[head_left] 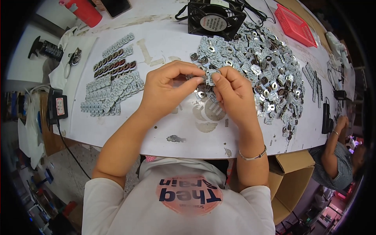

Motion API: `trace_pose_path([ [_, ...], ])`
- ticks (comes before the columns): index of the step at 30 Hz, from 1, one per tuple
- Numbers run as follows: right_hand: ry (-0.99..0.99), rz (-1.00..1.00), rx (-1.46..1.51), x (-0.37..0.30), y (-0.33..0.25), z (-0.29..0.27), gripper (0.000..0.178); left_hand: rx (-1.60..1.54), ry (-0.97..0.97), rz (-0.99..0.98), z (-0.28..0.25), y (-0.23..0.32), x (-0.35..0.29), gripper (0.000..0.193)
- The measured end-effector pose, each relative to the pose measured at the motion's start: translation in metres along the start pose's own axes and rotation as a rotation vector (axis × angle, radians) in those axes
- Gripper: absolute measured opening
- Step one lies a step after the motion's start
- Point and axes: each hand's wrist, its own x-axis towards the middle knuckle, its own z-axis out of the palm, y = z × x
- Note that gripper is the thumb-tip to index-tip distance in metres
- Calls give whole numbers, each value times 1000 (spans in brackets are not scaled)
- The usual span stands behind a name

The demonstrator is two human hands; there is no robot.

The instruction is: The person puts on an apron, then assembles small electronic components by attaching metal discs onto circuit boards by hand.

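Both hands meet over the near-left edge of a large heap of small metal parts (270, 74). My right hand (237, 94) is closed, its thumb and finger pinching a small silvery metal part (210, 77). On the left side of that part, my left hand (168, 88) has its thumb and index finger pinched together at the edge. Whether a second tiny piece sits between them is too small to tell. Left of my hands, similar metal parts lie in rows (113, 88), with dark round-topped parts (113, 67) lined up among them.
A black fan (213, 19) stands behind the heap. A red plastic basket (295, 25) lies at the far right, a red bottle (84, 11) at the far left. A black boxy device (58, 105) with a cable hangs by the left edge. An open cardboard box (291, 180) is below right; another person (335, 156) sits beyond.
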Motion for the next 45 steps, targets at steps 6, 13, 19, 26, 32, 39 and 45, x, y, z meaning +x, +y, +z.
trace_pose_path([
  [6,19,25,-47,1,2,2,18,126,39,78,1,0,0,17],
  [13,56,80,70,0,-1,6,18,137,37,140,1,-1,0,16],
  [19,127,36,-26,3,1,4,19,42,-8,-26,3,-6,0,16],
  [26,78,-47,-180,3,4,-7,16,-255,-19,-375,-5,0,6,19],
  [32,-156,31,-204,1,-2,-13,20,-227,-131,-519,-16,12,8,17],
  [39,-126,140,171,-1,-7,-8,22,-424,-88,-410,-10,9,4,18],
  [45,15,8,-6,2,0,3,22,45,-15,5,-1,1,0,21],
])
